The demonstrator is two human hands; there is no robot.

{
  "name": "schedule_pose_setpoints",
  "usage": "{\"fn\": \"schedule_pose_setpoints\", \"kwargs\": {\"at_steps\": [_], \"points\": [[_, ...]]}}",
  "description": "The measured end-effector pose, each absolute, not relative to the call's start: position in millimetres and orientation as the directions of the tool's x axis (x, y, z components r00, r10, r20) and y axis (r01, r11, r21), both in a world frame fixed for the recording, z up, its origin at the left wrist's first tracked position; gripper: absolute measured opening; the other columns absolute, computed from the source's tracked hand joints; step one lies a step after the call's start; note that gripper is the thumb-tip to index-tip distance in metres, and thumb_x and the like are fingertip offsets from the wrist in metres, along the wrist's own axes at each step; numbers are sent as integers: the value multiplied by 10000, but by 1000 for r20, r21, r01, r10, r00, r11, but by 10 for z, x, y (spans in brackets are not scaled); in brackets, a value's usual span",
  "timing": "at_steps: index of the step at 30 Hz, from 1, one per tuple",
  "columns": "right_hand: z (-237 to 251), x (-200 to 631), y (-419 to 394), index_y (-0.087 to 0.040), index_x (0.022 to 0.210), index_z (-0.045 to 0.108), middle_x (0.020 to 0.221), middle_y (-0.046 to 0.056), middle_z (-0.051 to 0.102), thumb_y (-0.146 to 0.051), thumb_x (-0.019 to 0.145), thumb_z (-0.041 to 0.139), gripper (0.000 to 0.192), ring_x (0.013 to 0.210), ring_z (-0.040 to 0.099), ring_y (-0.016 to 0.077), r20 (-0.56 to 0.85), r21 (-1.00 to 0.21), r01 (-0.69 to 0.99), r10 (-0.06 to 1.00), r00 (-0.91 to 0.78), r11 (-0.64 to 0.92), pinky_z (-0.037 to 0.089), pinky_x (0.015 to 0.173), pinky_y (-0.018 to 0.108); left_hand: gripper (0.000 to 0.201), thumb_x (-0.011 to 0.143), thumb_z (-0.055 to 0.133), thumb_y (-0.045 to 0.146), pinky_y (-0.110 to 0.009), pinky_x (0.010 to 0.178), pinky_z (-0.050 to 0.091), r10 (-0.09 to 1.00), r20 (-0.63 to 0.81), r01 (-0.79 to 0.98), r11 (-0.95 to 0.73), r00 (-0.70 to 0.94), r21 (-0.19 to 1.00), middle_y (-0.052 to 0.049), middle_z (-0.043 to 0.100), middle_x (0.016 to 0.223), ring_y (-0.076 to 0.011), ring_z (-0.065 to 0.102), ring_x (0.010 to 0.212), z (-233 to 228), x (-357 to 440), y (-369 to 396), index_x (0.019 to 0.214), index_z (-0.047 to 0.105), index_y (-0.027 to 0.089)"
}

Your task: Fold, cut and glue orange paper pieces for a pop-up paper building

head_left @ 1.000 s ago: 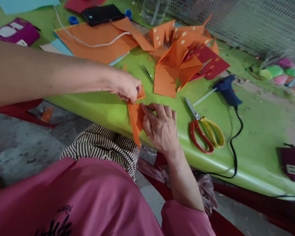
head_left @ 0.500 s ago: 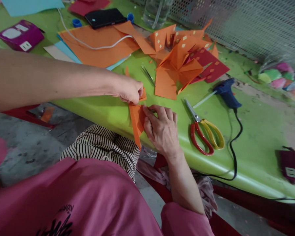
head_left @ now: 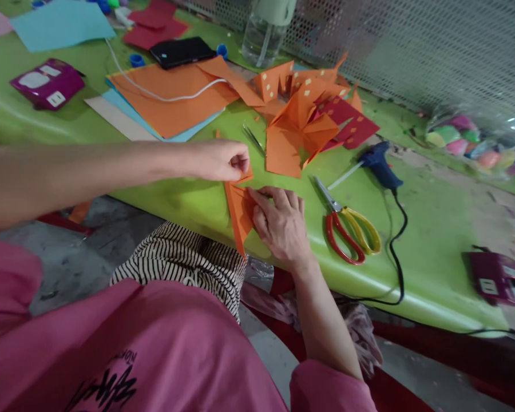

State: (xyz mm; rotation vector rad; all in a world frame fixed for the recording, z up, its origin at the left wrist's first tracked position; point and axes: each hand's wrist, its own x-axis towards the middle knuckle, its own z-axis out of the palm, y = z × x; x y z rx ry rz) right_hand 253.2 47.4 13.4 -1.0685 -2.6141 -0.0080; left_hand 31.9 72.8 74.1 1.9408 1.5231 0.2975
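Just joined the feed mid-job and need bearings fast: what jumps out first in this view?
At the near edge of the lime-green plastic table, the left hand pinches and the right hand presses a small folded orange paper piece. Behind them sits a heap of folded orange and red paper shapes. Red-and-yellow-handled scissors lie right of the hands, beside a blue glue gun.

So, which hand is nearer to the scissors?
Right. The right hand presses on the orange paper at the table edge, just left of the scissors. The left hand pinches the paper's upper end, farther from them.
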Motion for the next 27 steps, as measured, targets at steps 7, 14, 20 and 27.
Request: {"fn": "schedule_pose_setpoints", "kwargs": {"at_steps": [7, 14, 20, 27], "points": [[149, 2722, 397, -205, 1298, 602, 1215, 120, 640, -158, 944, 484, 377, 1041, 575, 254, 438, -183, 627, 633, -638, 758, 445, 887, 427, 238, 921, 523, 142, -336, 829, 531, 712, 393, 728, -671, 582, 138, -81, 705, 1117, -195, 678, 933, 336, 104, 73, 1128, 638, 161], [86, 2815, 204, -231, 1296, 547, 1187, 87, 675, -147, 854, 591, 452, 1045, 576, 244, 439, -155, 528, 537, -720, 835, 440, 876, 418, 236, 977, 559, 267, -337, 945, 495, 503, 487, 639, -752, 714, -161, -50, 729, 1171, -183, 675, 1038, 67, 134, 18, 1184, 645, 197], [114, 2688, 272, -263, 1288, 604, 1190, 60, 713, -246, 919, 633, 371, 1083, 583, 228, 419, -87, 559, 540, -730, 824, 430, 914, 415, 301, 976, 558, 337, -368, 975, 498, 552, 452, 657, -746, 700, -107, -86, 723, 1225, -214, 683, 1063, 52, 102, 128, 1210, 666, 181], [170, 2550, 365, -266, 1214, 668, 1101, -2, 766, -266, 957, 624, 261, 980, 619, 175, 439, -24, 465, 427, -791, 885, 430, 889, 364, 459, 986, 534, 386, -407, 1093, 445, 620, 436, 679, -734, 652, 27, -137, 631, 1384, -248, 605, 1267, -34, 111, 128, 1357, 579, 120]]}}
